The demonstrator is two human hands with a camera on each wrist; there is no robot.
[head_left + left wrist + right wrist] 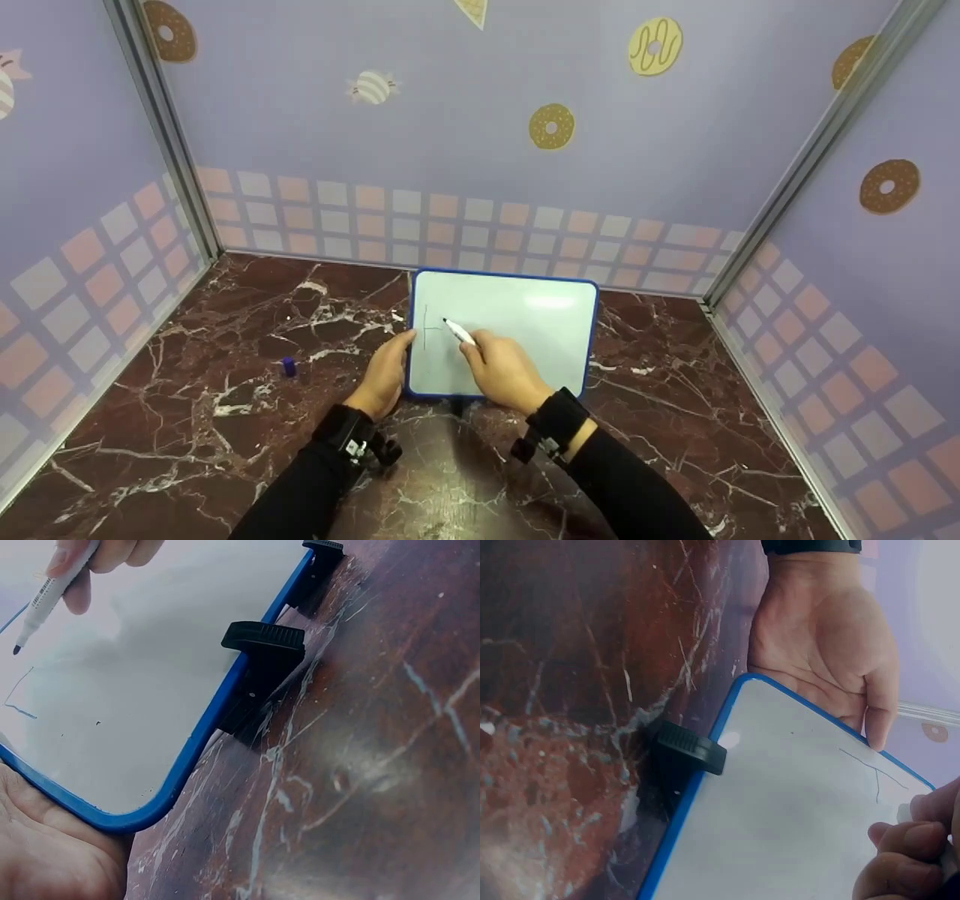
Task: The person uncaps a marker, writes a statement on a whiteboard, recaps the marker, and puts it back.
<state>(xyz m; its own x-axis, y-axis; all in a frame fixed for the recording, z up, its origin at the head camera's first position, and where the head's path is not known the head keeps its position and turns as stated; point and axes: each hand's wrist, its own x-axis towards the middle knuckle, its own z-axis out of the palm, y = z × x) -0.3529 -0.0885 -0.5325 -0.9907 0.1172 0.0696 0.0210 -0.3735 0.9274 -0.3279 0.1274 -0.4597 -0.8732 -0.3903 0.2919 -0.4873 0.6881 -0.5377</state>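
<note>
A whiteboard [525,360] with a blue frame stands tilted back on the dark marble-patterned table. My left hand [384,375] grips its left edge, thumb at the front of the frame and the other fingers behind, mostly hidden. In my right hand [510,371] a white marker [459,331] is pinched, its dark tip pointing up and left, close over the board. Thin drawn lines [425,328], one long upright stroke with a short stroke running right from its middle, show near the board's left side. The marker tip is just right of them.
A blue cap [289,367] lies on the table left of the board. Black stand clips [266,641] hold the board's lower edge. Patterned panels [465,150] enclose the table at the back and both sides.
</note>
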